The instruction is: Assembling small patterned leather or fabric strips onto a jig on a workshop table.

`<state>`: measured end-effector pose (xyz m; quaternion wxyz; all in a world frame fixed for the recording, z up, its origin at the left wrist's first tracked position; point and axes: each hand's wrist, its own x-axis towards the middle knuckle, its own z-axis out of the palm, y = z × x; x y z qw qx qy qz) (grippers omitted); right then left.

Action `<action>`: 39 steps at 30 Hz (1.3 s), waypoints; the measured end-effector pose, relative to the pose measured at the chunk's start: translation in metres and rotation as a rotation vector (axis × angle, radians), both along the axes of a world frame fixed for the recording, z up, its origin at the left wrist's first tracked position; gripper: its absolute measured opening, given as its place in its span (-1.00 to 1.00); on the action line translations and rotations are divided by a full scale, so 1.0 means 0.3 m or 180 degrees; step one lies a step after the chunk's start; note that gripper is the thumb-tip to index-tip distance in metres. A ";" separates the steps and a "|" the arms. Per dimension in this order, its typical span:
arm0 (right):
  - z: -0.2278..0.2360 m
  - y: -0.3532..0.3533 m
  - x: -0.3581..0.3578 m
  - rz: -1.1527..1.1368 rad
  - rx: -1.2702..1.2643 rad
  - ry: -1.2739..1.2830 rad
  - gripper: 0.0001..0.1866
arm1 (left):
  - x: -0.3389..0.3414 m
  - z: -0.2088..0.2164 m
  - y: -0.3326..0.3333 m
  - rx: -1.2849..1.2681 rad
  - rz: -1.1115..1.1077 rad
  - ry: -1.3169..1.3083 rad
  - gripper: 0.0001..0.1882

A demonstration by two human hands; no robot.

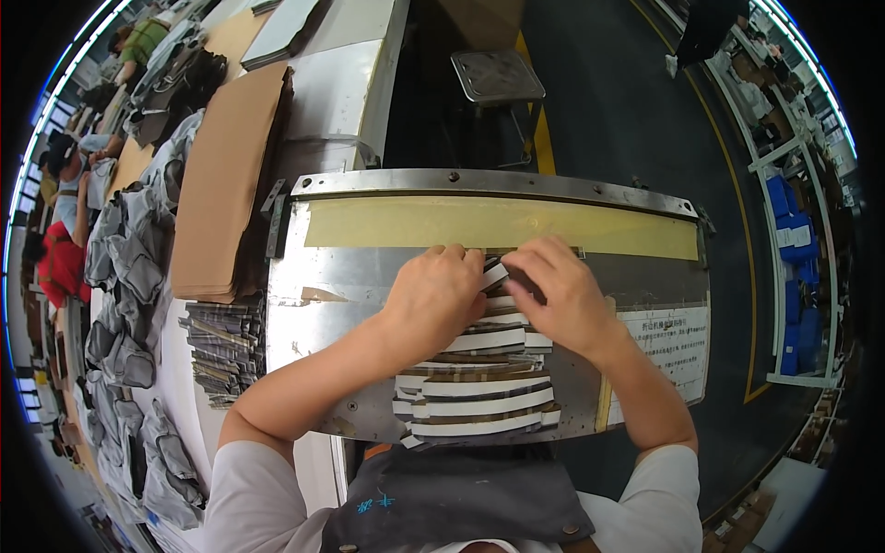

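Note:
Both of my hands are at the middle of a metal work plate (350, 276). A short strip with a white face and dark edges (495, 276) shows between them. My left hand (435, 297) is closed on its left end, fingers curled over. With thumb and fingers bent together, my right hand (560, 293) pinches at the other end; its fingertips are partly hidden. Just below my hands, several white-and-dark strips (484, 405) lie in overlapping rows toward the plate's near edge. A yellow band (498, 221) runs across the plate beyond my fingers.
A metal bar (516, 184) closes the plate's far side. To the left stand a stack of brown sheets (226, 184), a pile of dark strips (224, 350) and grey fabric pieces (120, 313). Beyond are a stool (498, 76) and, right, a rack with blue bins (797, 240). People work far left.

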<state>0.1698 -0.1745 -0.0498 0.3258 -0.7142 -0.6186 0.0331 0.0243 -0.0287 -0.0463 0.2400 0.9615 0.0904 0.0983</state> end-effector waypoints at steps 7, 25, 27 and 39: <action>0.020 -0.014 -0.021 0.0249 -0.0578 0.0036 -0.64 | 0.001 0.004 0.119 0.0480 0.0594 0.0136 -0.86; 0.040 -0.027 -0.142 0.1237 -0.0750 -0.0302 -0.52 | 0.037 0.019 0.129 0.0575 0.0100 -0.1004 -0.69; 0.027 -0.026 -0.109 0.0880 -0.0496 -0.0273 -0.55 | 0.029 -0.010 0.107 0.0419 -0.0128 -0.0254 -0.66; -0.056 0.012 -0.004 -0.0311 -0.0560 -0.1033 -0.51 | 0.062 -0.078 0.083 0.1130 -0.0422 -0.0510 -0.58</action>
